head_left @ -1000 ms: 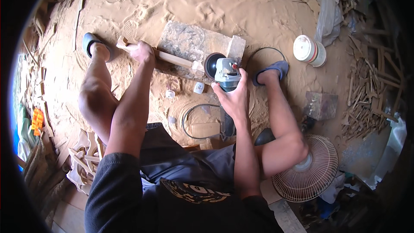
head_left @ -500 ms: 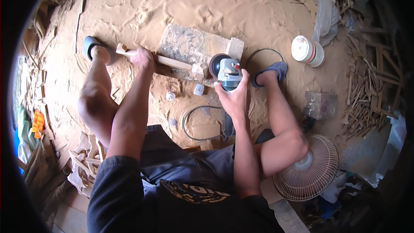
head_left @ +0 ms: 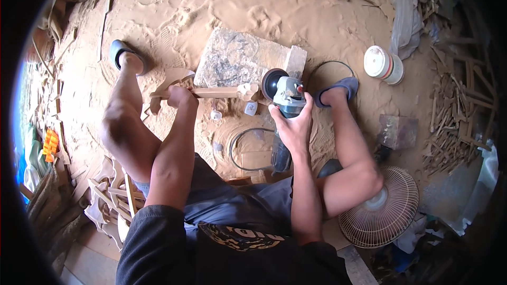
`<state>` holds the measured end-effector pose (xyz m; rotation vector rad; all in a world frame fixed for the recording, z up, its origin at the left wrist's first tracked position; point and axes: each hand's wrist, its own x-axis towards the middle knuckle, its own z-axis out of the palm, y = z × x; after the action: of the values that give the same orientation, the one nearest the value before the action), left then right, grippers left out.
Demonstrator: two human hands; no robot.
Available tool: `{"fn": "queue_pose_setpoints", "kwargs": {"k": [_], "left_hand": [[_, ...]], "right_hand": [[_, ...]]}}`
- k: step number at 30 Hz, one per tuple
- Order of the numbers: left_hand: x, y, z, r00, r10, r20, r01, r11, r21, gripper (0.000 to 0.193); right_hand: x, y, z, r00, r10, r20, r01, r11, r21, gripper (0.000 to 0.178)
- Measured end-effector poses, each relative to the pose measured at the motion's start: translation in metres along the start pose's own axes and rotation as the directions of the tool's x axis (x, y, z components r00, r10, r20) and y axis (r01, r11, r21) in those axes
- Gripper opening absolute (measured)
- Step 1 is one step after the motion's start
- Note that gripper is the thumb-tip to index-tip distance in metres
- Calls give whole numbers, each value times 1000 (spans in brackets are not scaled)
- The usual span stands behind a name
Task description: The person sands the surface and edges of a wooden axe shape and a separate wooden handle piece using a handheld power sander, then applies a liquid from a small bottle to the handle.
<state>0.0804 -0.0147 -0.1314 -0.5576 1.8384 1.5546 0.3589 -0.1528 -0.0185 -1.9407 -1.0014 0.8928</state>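
Observation:
My left hand (head_left: 181,96) is closed around a pale carved wooden piece (head_left: 222,93), held roughly level. Its narrow shaft ends in a knobbed tip at the right; a wider curved part shows at its left end, beyond my fist. An angle grinder (head_left: 289,95) with a dark round disc (head_left: 272,82) is gripped in my right hand (head_left: 294,126), fingers and thumb wrapped about its body. The disc faces the knobbed tip, close beside it; whether they touch I cannot tell. Behind both lies a worn, stained block (head_left: 243,55) on the dusty ground.
Near my right foot stand a white lidded tub (head_left: 377,62) and a looping cable (head_left: 332,63). A round fan (head_left: 381,206) sits beside my right knee. Wooden sticks (head_left: 449,116) pile up at right; carved wooden parts (head_left: 113,195) lie at left. Small plastic pieces (head_left: 251,108) rest below the block.
The wooden piece has turned in my left hand, bringing its wide curved end into view and its shaft nearer level. The whole view has shifted slightly; the grinder stays in my right hand.

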Motion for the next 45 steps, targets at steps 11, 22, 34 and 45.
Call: {"fn": "queue_pose_setpoints", "kwargs": {"k": [11,22,34,45], "left_hand": [[15,4,14,991,123,-51,-110,972,207,40],[30,-1,21,992,103,-70,-82,963,256,31],[-54,108,47,519,539,663,-270,840,-472,32],[-119,290,24,46,597,801,-695,595,-404,29]], "right_hand": [[-11,-1,8,1000,8,18,-7,998,-65,92],[-14,5,2,999,-40,-27,34,975,-221,89],[-7,-4,-25,1000,-18,-21,25,916,399,83],[34,6,46,639,-375,672,-769,-345,538,73]]}}
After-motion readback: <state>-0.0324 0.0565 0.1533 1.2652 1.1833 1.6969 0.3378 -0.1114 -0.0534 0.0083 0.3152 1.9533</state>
